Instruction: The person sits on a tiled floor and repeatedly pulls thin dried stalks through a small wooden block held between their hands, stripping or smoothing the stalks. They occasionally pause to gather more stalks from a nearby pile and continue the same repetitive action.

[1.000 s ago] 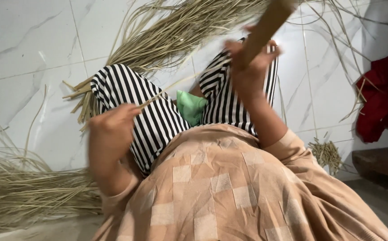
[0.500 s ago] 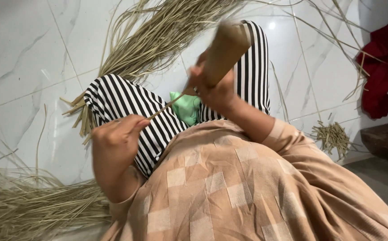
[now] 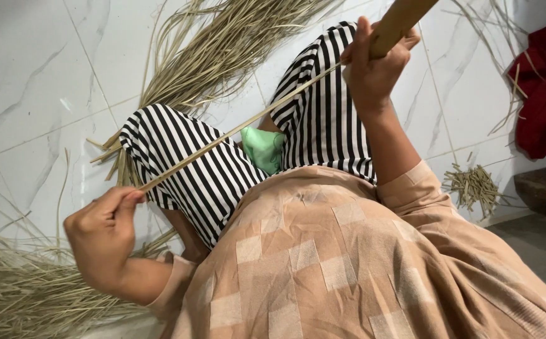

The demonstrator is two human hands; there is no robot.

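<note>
Both grips shut: left hand [image 3: 106,229] pinches strip [image 3: 235,130], right hand [image 3: 373,66] w/ stick [image 3: 398,22].

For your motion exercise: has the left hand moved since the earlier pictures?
Yes. The left hand has drawn down and outward, away from the striped knee, stretching the strip.

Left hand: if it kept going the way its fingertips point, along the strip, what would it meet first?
Probably the striped knee: the left hand pinches the thin strip, pointing up-right toward the striped trouser leg. Depth is unclear; it may pass above.
</note>
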